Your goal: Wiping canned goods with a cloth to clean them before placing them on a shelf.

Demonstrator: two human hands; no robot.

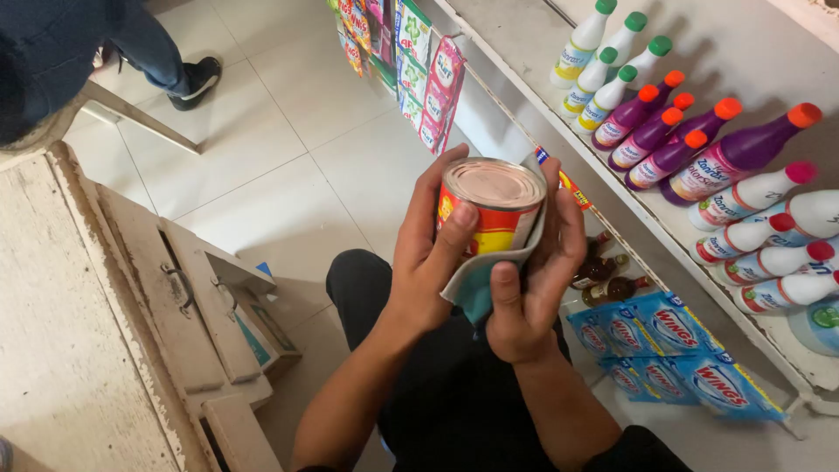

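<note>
A tin can (494, 203) with a red and yellow label and a bare metal lid is held upright over my lap. My left hand (428, 253) grips its left side, thumb across the label. My right hand (529, 288) wraps a pale grey-blue cloth (476, 293) around the can's right side and underside, pressing the cloth against it. The can's bottom is hidden by the cloth and my fingers.
On the right, a white shelf (612, 188) carries purple, white-and-green and white-and-pink bottles (699, 166). Blue sachet packs (673, 350) and small dark bottles (607, 288) sit lower. Hanging sachet strips (419, 74) are ahead. A worn wooden cabinet (105, 332) stands left. Another person's leg and shoe (188, 79) are top left.
</note>
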